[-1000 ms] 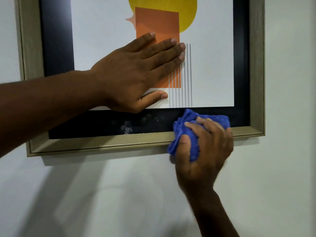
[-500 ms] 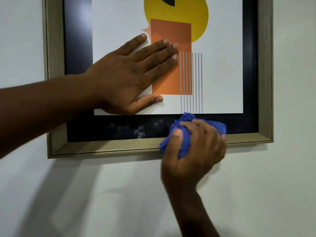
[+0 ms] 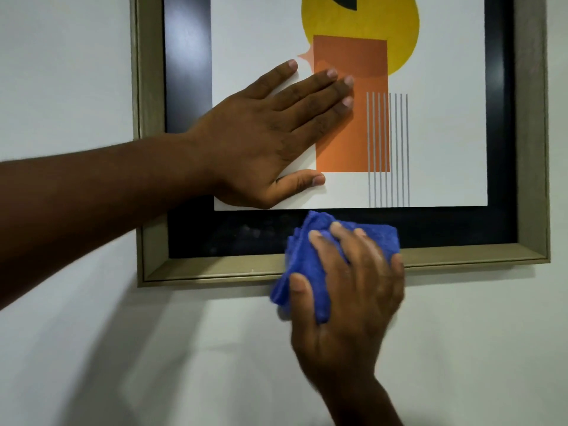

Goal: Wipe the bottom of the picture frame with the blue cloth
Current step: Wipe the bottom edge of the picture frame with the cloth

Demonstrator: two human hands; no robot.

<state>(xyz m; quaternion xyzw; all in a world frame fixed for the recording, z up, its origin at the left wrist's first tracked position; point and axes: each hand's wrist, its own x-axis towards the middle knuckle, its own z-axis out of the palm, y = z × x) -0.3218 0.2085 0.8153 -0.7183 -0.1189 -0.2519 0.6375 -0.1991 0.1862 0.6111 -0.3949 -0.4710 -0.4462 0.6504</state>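
A picture frame (image 3: 461,256) with a pale wood-tone rim and black inner border hangs on a white wall; its print shows a yellow shape, an orange rectangle and grey stripes. My left hand (image 3: 270,142) lies flat on the glass over the print, fingers spread, holding nothing. My right hand (image 3: 350,290) presses a bunched blue cloth (image 3: 304,272) against the frame's bottom rail, about at its middle. The cloth covers part of the black border and hangs below the rim. Faint dusty smudges (image 3: 246,232) show on the black border left of the cloth.
A bare white wall (image 3: 461,348) surrounds the frame. Shadows of my arms fall on the wall below the frame at the left. The frame's top is cut off by the view's edge.
My right hand has slid the blue cloth leftward along the bottom rail. The view has shifted, so the frame sits further right. My left hand stays flat on the glass.
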